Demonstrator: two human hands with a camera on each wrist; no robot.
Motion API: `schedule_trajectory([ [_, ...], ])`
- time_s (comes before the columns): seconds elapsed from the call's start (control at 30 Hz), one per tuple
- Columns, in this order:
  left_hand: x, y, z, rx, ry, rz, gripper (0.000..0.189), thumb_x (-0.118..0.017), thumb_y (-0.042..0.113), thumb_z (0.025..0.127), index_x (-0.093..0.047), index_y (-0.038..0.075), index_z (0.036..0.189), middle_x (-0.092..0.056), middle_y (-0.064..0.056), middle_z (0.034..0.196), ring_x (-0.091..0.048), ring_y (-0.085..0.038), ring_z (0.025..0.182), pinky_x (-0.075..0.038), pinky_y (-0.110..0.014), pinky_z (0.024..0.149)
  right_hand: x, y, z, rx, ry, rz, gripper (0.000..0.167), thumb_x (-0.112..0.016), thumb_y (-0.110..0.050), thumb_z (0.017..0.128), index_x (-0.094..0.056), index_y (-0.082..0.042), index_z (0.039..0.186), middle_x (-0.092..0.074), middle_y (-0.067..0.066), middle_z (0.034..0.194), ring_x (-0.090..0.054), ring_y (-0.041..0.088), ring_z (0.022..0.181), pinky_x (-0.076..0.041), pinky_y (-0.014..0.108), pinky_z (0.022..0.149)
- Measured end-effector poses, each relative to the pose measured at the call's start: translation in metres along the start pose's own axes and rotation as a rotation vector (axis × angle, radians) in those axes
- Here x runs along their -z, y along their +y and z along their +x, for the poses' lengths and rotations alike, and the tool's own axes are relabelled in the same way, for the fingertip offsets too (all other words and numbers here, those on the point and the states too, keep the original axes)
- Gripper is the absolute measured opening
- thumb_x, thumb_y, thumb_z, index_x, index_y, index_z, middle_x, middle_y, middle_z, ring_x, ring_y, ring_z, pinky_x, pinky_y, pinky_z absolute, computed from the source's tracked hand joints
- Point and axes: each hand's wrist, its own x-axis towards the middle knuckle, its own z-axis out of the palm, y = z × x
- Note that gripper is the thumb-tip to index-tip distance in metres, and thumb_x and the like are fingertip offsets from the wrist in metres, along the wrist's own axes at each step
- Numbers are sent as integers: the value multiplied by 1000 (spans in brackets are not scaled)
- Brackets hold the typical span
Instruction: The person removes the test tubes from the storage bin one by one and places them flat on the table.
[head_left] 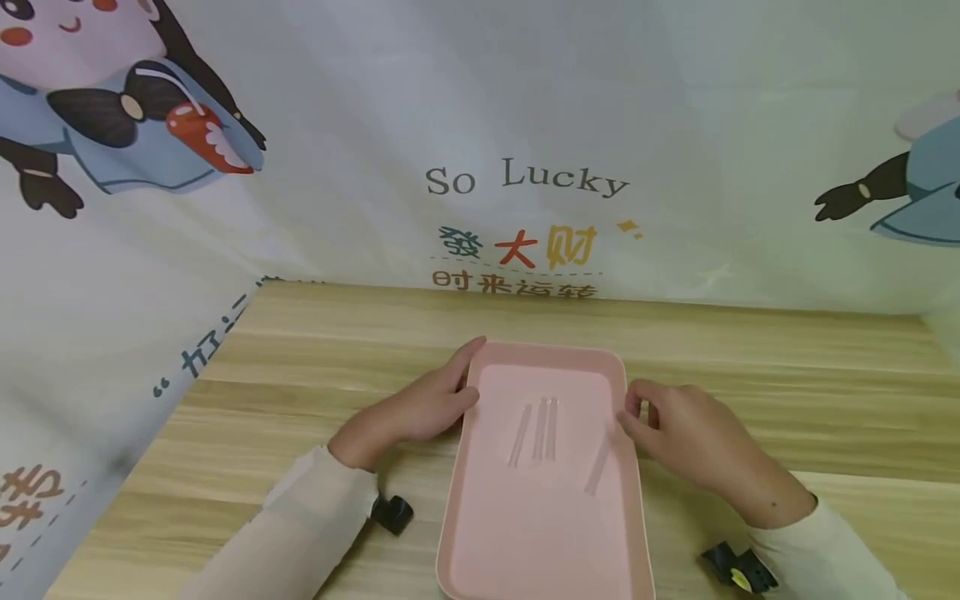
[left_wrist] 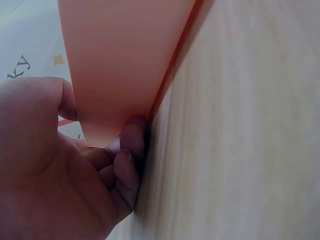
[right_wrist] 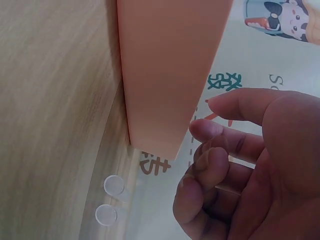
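Note:
A pink tray (head_left: 558,533) stands on the wooden table. Several clear slender tubes (head_left: 540,429) lie in its middle. Another clear tube (head_left: 598,467) slants by the tray's right wall, its upper end close to the right hand's fingertips. My left hand (head_left: 431,404) steadies the left side near the far corner, thumb over the rim, other fingers low against the outer wall (left_wrist: 115,65). At the right rim, my right hand (head_left: 693,437) hovers with fingers loosely bent. Thumb and forefinger stand apart in the right wrist view, with no clearly visible thing between them.
Two clear round tube ends (right_wrist: 114,185) show near the table surface in the right wrist view; the head view does not show them. A white printed cloth (head_left: 525,100) hangs behind the table (head_left: 787,367) and along its left side.

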Motion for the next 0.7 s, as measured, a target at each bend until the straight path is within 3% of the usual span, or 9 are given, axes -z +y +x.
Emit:
schedule_trajectory([
  [0.37,0,-1,2,-7,11,15,72,-41,20,100,-6,20,163,-33,-11,161,-46,-23,136,-32,-47,117,-5,-1,2,22,-10,6,12,-64,-24,95,-60,-20,84,-46,-10,58,-39,5,50,-32,24,47],
  [0.57,-1,-3,2,-10,2,23,72,-40,20,100,-5,19,162,-37,-13,159,-51,-24,126,-34,-48,115,-11,0,2,32,-38,13,15,-65,-22,93,-58,-20,80,-45,-9,59,-39,4,52,-32,24,48],
  [0.7,0,-1,2,-3,5,22,72,-41,21,100,-5,21,163,-34,-10,161,-49,-23,130,-33,-47,117,-12,-1,2,36,-43,1,16,-65,-22,93,-57,-19,79,-46,-10,59,-40,4,52,-33,24,49],
])
